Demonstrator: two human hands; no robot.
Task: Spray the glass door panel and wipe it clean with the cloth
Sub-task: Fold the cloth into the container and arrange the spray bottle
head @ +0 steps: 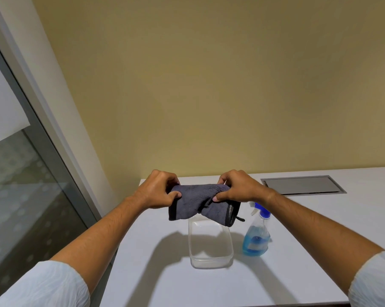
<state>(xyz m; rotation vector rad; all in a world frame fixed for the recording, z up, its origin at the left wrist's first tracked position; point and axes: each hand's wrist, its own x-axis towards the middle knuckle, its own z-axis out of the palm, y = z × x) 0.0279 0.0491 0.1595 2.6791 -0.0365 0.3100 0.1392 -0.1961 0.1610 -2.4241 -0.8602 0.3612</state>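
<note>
Cloth point(198, 201): dark grey, soft and limp, likely light; held mid-frame above the counter point(297, 251), its bunched ends gripped by left hand point(158, 191) and right hand point(238, 188), both grips closed round the fabric. Best taken by a folded wad, as loose edges droop
Spray bottle point(256, 237): clear plastic, blue liquid, lower right of centre; likely light, take at the neck
Clear tub point(210, 260): beneath the cloth
Glass door point(21, 196): left edge of frame, smooth, fragile

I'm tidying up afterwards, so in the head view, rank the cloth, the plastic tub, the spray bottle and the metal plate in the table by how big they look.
1. Metal plate
2. Cloth and plastic tub: too alike to rank, and the cloth is bunched
3. Spray bottle
</note>
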